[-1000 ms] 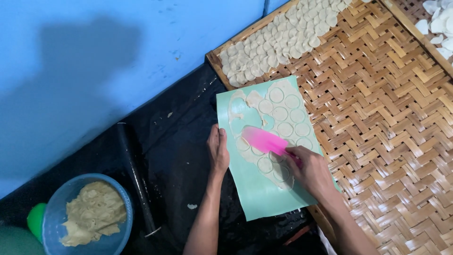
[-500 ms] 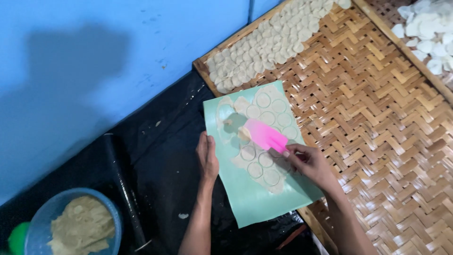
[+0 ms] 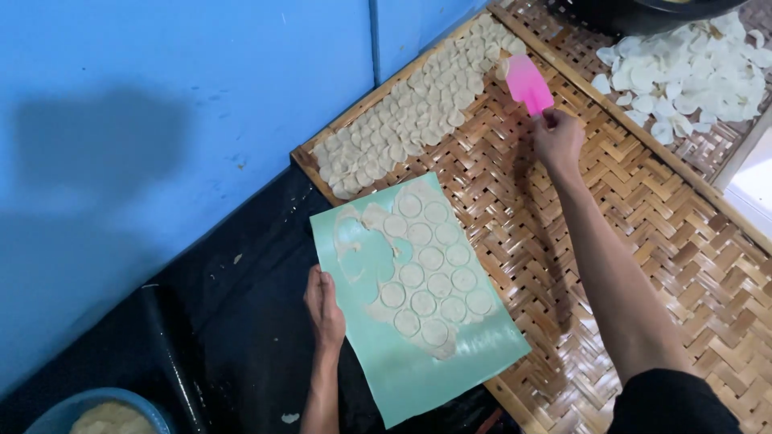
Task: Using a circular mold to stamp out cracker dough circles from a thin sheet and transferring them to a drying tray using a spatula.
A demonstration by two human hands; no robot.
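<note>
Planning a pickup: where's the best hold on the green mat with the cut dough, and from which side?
Take the green mat by its bare near end, coming from below. The dough circles cover the middle and far part, and the left hand already presses its left edge.

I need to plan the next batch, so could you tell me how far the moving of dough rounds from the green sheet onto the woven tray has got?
Done: overlapping rounds fill the woven tray's far edge. In hand: the right hand holds the pink spatula by those rows; the left hand steadies the green sheet. Left: many cut circles remain on the sheet.
</note>
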